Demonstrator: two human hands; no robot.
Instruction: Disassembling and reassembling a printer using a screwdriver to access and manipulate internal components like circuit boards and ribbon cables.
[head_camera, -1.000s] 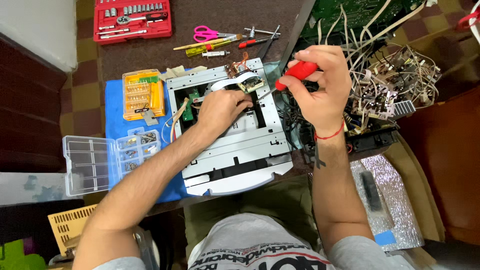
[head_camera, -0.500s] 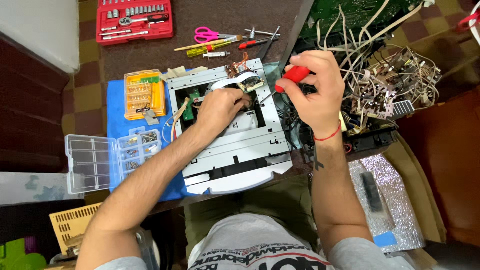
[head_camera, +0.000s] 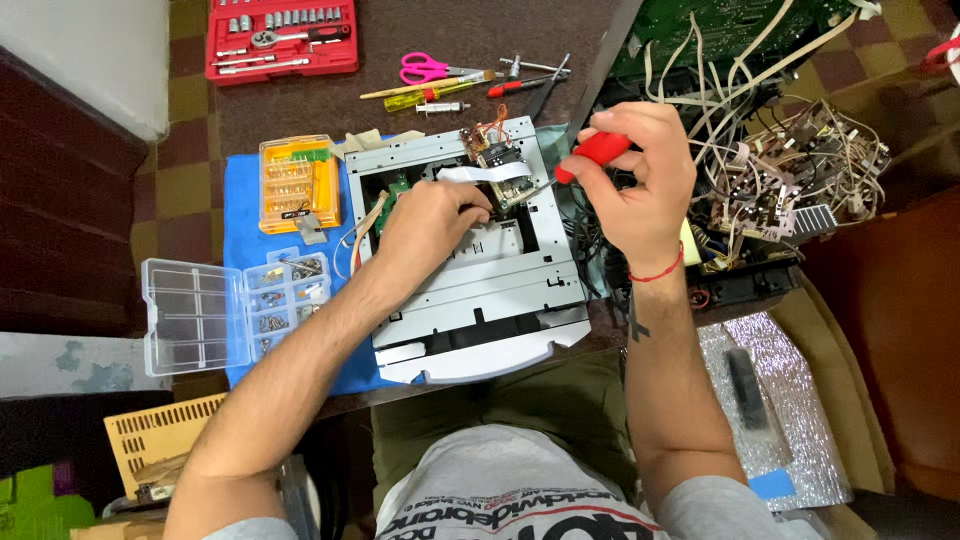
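Observation:
A grey metal disc-drive chassis (head_camera: 490, 290) lies on a blue mat (head_camera: 240, 250) at the table's front edge. My left hand (head_camera: 425, 225) rests inside its open middle, fingers curled against a white ribbon cable (head_camera: 490, 175) and a small circuit board (head_camera: 490, 150). My right hand (head_camera: 635, 180) grips a red-handled screwdriver (head_camera: 595, 152), whose shaft points down-left toward the board at the chassis's far right corner.
An open clear parts box (head_camera: 230, 310) and an orange bit case (head_camera: 295, 182) sit left of the chassis. A red socket set (head_camera: 282, 38), pink scissors (head_camera: 428, 68) and several screwdrivers lie at the back. Tangled wires and boards (head_camera: 790, 170) fill the right.
My right hand and the screwdriver have shifted slightly up and left, toward the circuit board. My left hand has stayed in the chassis.

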